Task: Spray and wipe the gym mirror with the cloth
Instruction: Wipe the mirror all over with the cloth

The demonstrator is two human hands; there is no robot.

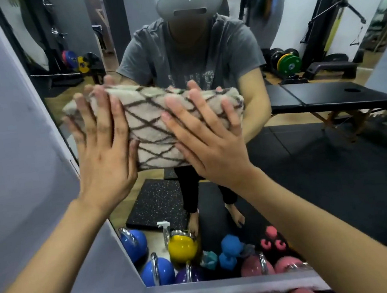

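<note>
We press our left hand (pixel 104 152), fingers straight and spread, flat against the left end of the folded cloth (pixel 155 124), which lies against the mirror (pixel 331 168) close to its left edge and about midway up. Our right hand (pixel 207 142), fingers likewise straight and spread, presses flat on the right half of the cloth, so neither hand curls around it. Along the mirror's bottom edge we see the reflections of a spray bottle (pixel 165 231), just beside a yellow kettlebell (pixel 182 246), with blue dumbbells (pixel 229 249) to their right.
</note>
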